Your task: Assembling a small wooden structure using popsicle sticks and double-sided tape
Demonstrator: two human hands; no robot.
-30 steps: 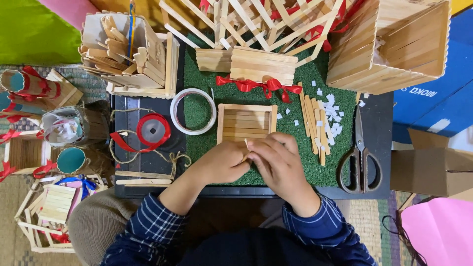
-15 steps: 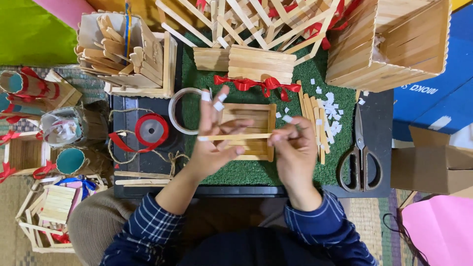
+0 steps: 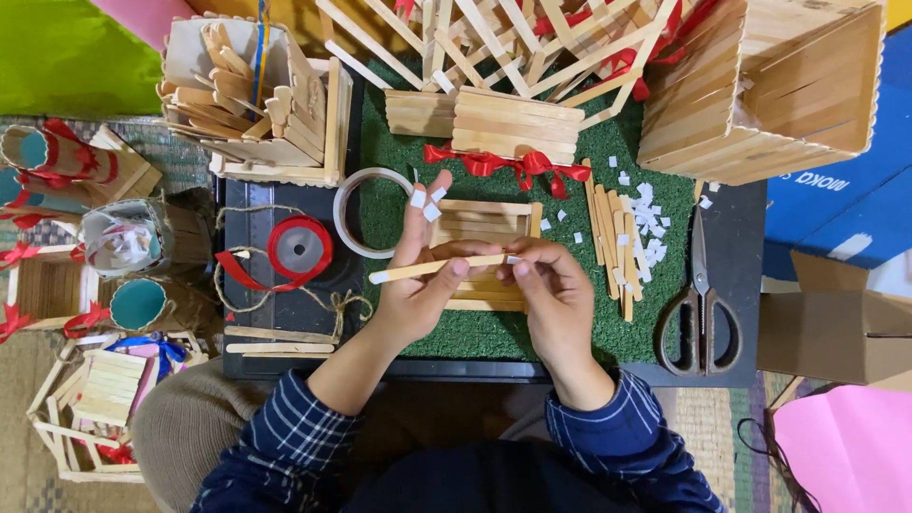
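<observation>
Both hands pinch one wooden craft stick (image 3: 437, 269) crosswise above the stick frame (image 3: 483, 228): left hand (image 3: 418, 285) fingers clamped mid-stick (tape bits on two fingertips), right hand (image 3: 551, 290) fingers clamped on its right end.

**A:** what's lying around the edges? I see scissors (image 3: 701, 304) on the right.

**B:** yep, plus a red ribbon spool (image 3: 299, 247) and a white tape ring (image 3: 356, 195) on the left. Far right there's a big wooden stick box (image 3: 760, 85), far left a tray of sticks (image 3: 252, 95).

dark blue plaid sleeves with thin white lines, cuffs pushed up the forearms
</observation>
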